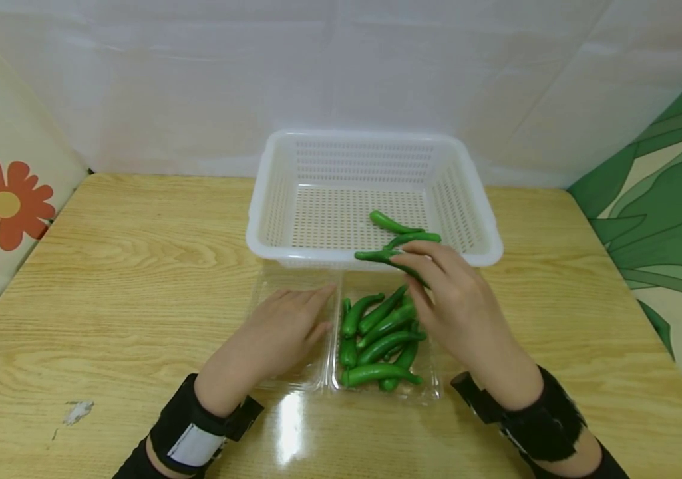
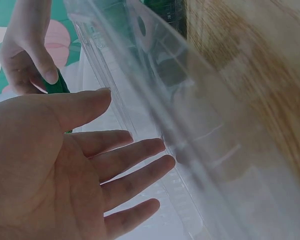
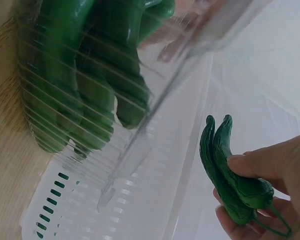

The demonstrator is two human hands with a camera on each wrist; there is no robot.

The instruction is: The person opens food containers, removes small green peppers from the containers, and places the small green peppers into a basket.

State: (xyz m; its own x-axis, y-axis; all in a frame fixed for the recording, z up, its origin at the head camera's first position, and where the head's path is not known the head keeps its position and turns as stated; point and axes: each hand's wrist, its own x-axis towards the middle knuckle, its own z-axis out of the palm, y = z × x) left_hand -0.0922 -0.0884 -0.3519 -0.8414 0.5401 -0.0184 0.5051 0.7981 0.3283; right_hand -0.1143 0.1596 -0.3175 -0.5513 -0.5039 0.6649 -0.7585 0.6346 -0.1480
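My right hand (image 1: 460, 303) pinches two green chili peppers (image 3: 235, 175) between thumb and fingers, over the basket's near rim. They lie side by side in the right wrist view. Below it, several green chili peppers (image 1: 382, 346) fill the right half of a clear plastic clamshell box (image 1: 436, 382). My left hand (image 1: 283, 329) hovers over the box's bare left half, fingers extended, fingertips close to the middle ridge. The left wrist view shows its palm (image 2: 75, 165) holding nothing, beside the clear plastic wall (image 2: 155, 107).
A white perforated basket (image 1: 370, 136) stands right behind the box, with a green chili pepper (image 1: 388, 221) inside near its front right. Both stand on a wooden table (image 1: 155, 266). A white cloth (image 1: 197, 86) hangs at the back, patterned panels (image 1: 5, 120) at the sides.
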